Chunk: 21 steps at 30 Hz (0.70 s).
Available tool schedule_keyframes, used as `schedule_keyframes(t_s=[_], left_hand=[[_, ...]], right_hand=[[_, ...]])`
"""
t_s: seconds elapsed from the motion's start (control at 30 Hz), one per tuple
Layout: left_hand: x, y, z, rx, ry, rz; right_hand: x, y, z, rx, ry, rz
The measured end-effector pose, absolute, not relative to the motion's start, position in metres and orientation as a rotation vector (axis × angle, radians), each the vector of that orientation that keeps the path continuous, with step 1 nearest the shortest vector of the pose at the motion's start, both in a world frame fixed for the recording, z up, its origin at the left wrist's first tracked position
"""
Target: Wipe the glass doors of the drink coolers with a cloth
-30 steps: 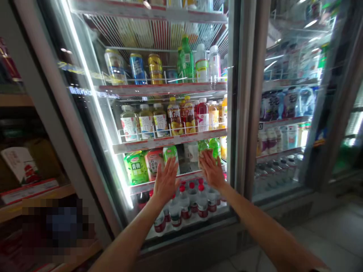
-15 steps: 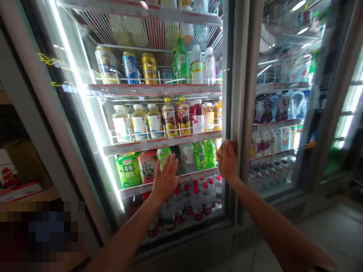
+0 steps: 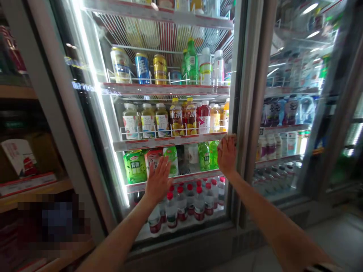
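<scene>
**Both hands at the glass fridge door**

Largest of all, the drinks fridge [image 3: 207, 249] stands before us, lit inside, with another glazed section to its right. Its glass door [image 3: 185, 238] fronts the shelves and faces us; reflections lie across the pane, and we judge it closed or nearly so. The door's long axis runs up and down, a little aslant in our view, its top beyond the upper border. The metal frame [image 3: 251, 75] at its right follows the same upright line.

We read the step in hand as placing both hands at this door. A move of the door from here would, we think, call for a sure hold on its right edge, with the other palm steadying the pane.

Our left hand [image 3: 159, 179] is raised before the red pouch [image 3: 153, 154], just right of the green pouch [image 3: 135, 166]; its fingers are straight and slightly spread, and we cannot tell whether they touch the glass. Our right hand [image 3: 227, 155] is by the door's right edge, beside the green bottles [image 3: 204, 156]. Its fingers are bent and bunched together; whether they grip the edge, we cannot tell.
</scene>
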<state>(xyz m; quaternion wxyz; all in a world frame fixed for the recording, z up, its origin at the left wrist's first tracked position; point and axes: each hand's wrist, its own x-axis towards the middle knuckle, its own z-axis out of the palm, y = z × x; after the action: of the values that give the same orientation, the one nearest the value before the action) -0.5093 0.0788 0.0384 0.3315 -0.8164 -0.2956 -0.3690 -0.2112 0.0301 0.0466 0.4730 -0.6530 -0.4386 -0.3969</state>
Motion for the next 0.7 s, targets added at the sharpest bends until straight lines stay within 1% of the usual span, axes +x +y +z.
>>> schedule_keyframes(t_s=[0.07,0.1,0.2,0.27,0.33,0.43,0.5,0.53,0.63,0.7], left_hand=[[-0.512,0.080,0.038,-2.141,-0.783,-0.971],[-0.513,0.080,0.036,-2.142,-0.781,-0.976],[-0.519,0.079,0.032,-2.140,-0.769,-0.981],[-0.524,0.079,0.034,-2.139,-0.773,-0.975],[-0.530,0.079,0.040,-2.130,-0.796,-0.983],[-0.539,0.079,0.047,-2.100,-0.823,-1.031],[-0.544,0.080,0.047,-2.087,-0.828,-1.053],[-0.546,0.081,0.046,-2.086,-0.829,-1.054],[-0.552,0.082,0.039,-2.098,-0.829,-1.034],[-0.555,0.083,0.039,-2.104,-0.828,-1.026]], right_hand=[[-0.233,0.036,0.058,-1.583,-1.129,-1.018],[-0.246,0.036,0.050,-1.571,-1.206,-1.054],[-0.277,0.026,0.009,-1.476,-1.600,-1.178],[-0.280,0.021,-0.003,-1.419,-1.786,-1.208],[-0.271,0.024,0.012,-1.443,-1.705,-1.185],[-0.260,0.036,0.051,-1.522,-1.275,-1.101],[-0.268,0.041,0.058,-1.536,-1.172,-1.068],[-0.275,0.041,0.052,-1.529,-1.244,-1.075],[-0.299,0.035,0.022,-1.437,-1.703,-1.136],[-0.307,0.032,0.019,-1.386,-1.864,-1.153]])
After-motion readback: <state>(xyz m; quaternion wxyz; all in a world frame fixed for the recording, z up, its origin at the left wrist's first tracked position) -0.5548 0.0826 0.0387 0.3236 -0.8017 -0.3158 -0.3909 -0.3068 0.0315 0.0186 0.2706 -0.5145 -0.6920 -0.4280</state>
